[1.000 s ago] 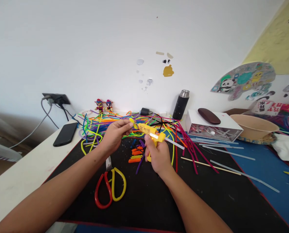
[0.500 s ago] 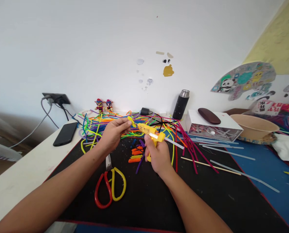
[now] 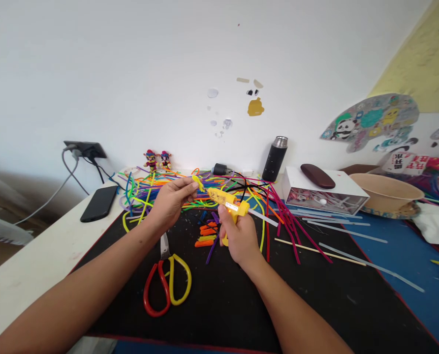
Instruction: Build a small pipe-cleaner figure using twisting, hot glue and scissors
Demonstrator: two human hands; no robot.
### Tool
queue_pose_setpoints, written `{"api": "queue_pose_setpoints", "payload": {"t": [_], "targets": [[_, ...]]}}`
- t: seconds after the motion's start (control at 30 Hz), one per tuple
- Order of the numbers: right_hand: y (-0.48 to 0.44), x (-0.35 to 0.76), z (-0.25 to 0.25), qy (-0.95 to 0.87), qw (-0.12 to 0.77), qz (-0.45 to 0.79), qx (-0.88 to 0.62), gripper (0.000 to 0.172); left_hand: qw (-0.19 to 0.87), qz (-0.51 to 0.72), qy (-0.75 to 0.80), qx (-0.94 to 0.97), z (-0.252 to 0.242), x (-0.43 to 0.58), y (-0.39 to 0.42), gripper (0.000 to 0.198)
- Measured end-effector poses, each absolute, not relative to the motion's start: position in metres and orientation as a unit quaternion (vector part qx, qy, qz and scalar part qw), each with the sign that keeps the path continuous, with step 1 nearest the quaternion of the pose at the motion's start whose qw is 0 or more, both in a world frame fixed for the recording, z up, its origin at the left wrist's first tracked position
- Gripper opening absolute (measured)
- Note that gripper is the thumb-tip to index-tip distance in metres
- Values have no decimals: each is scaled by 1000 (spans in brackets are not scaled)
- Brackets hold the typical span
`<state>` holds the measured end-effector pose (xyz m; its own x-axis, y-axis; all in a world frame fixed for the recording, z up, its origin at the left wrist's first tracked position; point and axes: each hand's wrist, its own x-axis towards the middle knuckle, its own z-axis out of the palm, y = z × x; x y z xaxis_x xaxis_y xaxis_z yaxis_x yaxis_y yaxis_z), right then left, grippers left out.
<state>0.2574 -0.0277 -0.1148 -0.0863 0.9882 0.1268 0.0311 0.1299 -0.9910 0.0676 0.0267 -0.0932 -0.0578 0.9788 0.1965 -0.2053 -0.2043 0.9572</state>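
My left hand [image 3: 173, 199] pinches a small yellow pipe cleaner piece [image 3: 198, 184] between thumb and fingers. Wrapped round the handle of a yellow hot glue gun [image 3: 223, 197] is my right hand [image 3: 240, 233]. The gun's nozzle points left, close to the yellow piece, and a clear glue stick [image 3: 263, 217] sticks out of its rear. Below the hands lie short orange and yellow pipe cleaner bundles [image 3: 205, 237] on a black mat [image 3: 227, 309]. Scissors [image 3: 168, 282] with one red and one yellow handle rest under my left forearm.
Many coloured pipe cleaners [image 3: 141, 189] spread along the wall. A phone [image 3: 99, 203] lies on the left; two small figures [image 3: 151, 161] stand behind. To the right are a black thermos [image 3: 275, 159], a white box [image 3: 291, 184], a bowl [image 3: 385, 191], glue sticks [image 3: 374, 263] and a wooden stick [image 3: 321, 252].
The glue gun's nozzle has shifted slightly left, and the yellow piece in my left hand has moved slightly left and turned a little. Both hands keep their grips.
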Motion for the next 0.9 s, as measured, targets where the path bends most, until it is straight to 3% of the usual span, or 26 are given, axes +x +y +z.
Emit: {"api": "queue_pose_setpoints", "payload": {"t": [0.9], "targets": [[-28, 257, -116, -568, 493, 473, -458, 64, 491, 622, 396, 465, -85, 66, 25, 30]]}}
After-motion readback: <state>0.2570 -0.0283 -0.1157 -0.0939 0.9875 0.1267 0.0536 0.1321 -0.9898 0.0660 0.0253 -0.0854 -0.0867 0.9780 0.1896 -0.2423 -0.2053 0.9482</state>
